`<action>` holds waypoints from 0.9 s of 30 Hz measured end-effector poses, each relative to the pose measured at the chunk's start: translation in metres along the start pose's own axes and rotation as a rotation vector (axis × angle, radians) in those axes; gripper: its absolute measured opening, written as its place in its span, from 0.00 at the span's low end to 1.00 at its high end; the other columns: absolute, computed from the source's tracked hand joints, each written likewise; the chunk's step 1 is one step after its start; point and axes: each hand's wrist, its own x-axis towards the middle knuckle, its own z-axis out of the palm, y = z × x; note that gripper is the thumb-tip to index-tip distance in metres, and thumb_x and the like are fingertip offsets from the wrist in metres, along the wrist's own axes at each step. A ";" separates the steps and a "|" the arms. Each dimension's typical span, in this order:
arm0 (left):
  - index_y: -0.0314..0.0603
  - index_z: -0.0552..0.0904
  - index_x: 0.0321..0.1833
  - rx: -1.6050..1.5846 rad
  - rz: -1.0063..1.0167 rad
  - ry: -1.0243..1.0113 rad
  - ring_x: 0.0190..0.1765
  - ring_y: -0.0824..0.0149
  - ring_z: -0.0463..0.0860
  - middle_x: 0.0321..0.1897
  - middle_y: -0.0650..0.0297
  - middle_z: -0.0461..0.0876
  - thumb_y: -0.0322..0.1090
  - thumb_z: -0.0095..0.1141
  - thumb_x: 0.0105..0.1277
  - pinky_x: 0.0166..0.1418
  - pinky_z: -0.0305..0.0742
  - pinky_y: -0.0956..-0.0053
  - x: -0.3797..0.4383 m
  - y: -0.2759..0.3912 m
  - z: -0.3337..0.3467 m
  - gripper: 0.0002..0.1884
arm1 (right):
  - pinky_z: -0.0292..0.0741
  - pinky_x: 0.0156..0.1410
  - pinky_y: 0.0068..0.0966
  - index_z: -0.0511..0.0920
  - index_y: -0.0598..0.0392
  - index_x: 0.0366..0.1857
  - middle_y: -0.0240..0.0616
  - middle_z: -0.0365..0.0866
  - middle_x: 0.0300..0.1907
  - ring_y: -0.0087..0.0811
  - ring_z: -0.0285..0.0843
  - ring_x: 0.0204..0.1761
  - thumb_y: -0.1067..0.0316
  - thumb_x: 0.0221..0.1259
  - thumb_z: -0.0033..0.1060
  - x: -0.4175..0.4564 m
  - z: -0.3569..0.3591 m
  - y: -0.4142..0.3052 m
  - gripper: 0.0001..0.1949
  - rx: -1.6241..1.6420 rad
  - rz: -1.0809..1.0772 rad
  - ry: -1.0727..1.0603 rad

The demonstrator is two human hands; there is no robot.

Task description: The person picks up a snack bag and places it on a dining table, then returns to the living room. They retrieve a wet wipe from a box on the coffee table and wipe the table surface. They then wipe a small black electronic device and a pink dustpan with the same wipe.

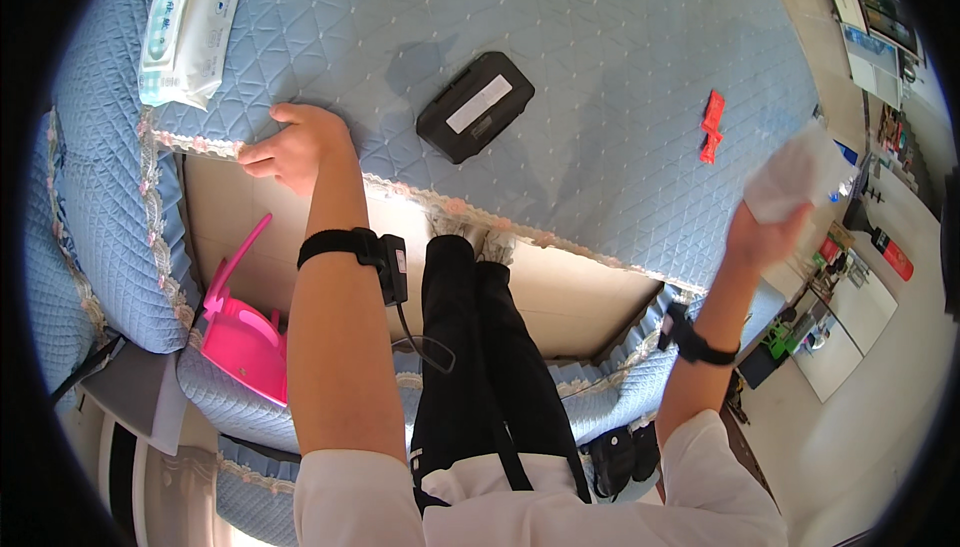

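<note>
My left hand (304,146) rests on the lace-trimmed front edge of a blue quilted cover (600,37), its thumb apart from the bent fingers. Above it lies a pack of wet wipes (199,26) with a plastic flip lid. My right hand (765,236), raised at the right edge of the cover, holds a crumpled white wipe or tissue (784,176), slightly blurred. A closed black plastic case (476,107) with a white label sits between the hands. Left of the right hand is a small red wrapper or packet (712,127), twisted in the middle.
A pink dustpan (244,344) with a handled tool lies at lower left on a blue quilted seat (240,416). A black bag (611,461) is beside my hip. Further right, a white table (829,352) carries several items. Black straps with small devices circle both forearms.
</note>
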 end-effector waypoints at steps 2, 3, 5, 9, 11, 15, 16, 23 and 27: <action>0.33 0.53 0.73 -0.009 0.009 -0.028 0.50 0.45 0.83 0.73 0.49 0.59 0.55 0.45 0.72 0.48 0.79 0.48 -0.002 0.000 0.002 0.37 | 0.56 0.76 0.36 0.64 0.58 0.74 0.46 0.68 0.69 0.41 0.63 0.70 0.57 0.79 0.37 0.014 -0.023 0.058 0.26 -0.563 0.036 -0.071; 0.33 0.53 0.73 -0.014 0.021 -0.051 0.50 0.45 0.83 0.73 0.49 0.58 0.55 0.44 0.72 0.48 0.79 0.48 -0.005 0.002 0.004 0.37 | 0.63 0.70 0.34 0.66 0.58 0.73 0.46 0.73 0.65 0.39 0.69 0.64 0.58 0.80 0.37 0.022 -0.054 0.101 0.24 -0.876 0.065 -0.308; 0.33 0.53 0.73 -0.016 0.013 -0.054 0.50 0.45 0.83 0.73 0.48 0.58 0.55 0.44 0.72 0.48 0.79 0.48 -0.003 0.001 0.000 0.37 | 0.69 0.65 0.31 0.65 0.58 0.74 0.45 0.77 0.59 0.37 0.74 0.59 0.58 0.81 0.36 -0.005 -0.027 0.138 0.25 -1.042 0.126 -0.589; 0.33 0.53 0.73 0.036 0.024 -0.021 0.49 0.45 0.83 0.72 0.48 0.59 0.55 0.44 0.72 0.48 0.79 0.48 -0.001 -0.002 0.003 0.37 | 0.62 0.69 0.29 0.60 0.60 0.77 0.46 0.70 0.65 0.38 0.66 0.65 0.54 0.81 0.36 -0.050 0.030 0.122 0.28 -0.825 0.309 -0.584; 0.33 0.54 0.73 0.016 0.001 -0.012 0.49 0.45 0.83 0.72 0.48 0.60 0.55 0.44 0.72 0.48 0.79 0.47 0.000 -0.003 0.004 0.37 | 0.70 0.52 0.26 0.58 0.53 0.79 0.40 0.79 0.44 0.28 0.72 0.43 0.51 0.82 0.34 -0.057 0.031 0.113 0.29 -1.020 0.312 -0.644; 0.33 0.54 0.72 -0.011 -0.005 -0.015 0.49 0.45 0.84 0.71 0.48 0.61 0.55 0.44 0.71 0.48 0.79 0.47 0.000 -0.001 0.005 0.37 | 0.46 0.83 0.35 0.55 0.63 0.78 0.48 0.61 0.78 0.46 0.53 0.81 0.54 0.81 0.36 -0.080 0.019 0.112 0.30 -0.852 0.173 -0.854; 0.33 0.55 0.72 -0.003 -0.001 -0.011 0.49 0.45 0.84 0.71 0.48 0.61 0.55 0.44 0.71 0.48 0.79 0.47 0.000 -0.001 0.005 0.37 | 0.45 0.83 0.37 0.55 0.63 0.78 0.48 0.61 0.78 0.46 0.52 0.81 0.54 0.81 0.36 -0.091 0.018 0.111 0.30 -0.832 0.176 -0.891; 0.34 0.55 0.72 0.003 -0.007 -0.021 0.50 0.45 0.83 0.71 0.49 0.61 0.54 0.45 0.71 0.48 0.79 0.48 -0.002 0.000 0.007 0.37 | 0.48 0.83 0.41 0.62 0.62 0.74 0.47 0.64 0.76 0.47 0.55 0.80 0.59 0.79 0.39 -0.164 0.006 0.090 0.26 -0.731 0.296 -1.081; 0.34 0.53 0.73 -0.002 -0.010 -0.044 0.51 0.46 0.83 0.73 0.49 0.59 0.55 0.44 0.71 0.49 0.79 0.49 -0.002 0.002 0.001 0.38 | 0.64 0.75 0.37 0.71 0.59 0.66 0.42 0.74 0.67 0.40 0.70 0.69 0.58 0.80 0.40 -0.164 -0.077 0.106 0.21 -0.558 0.842 -0.367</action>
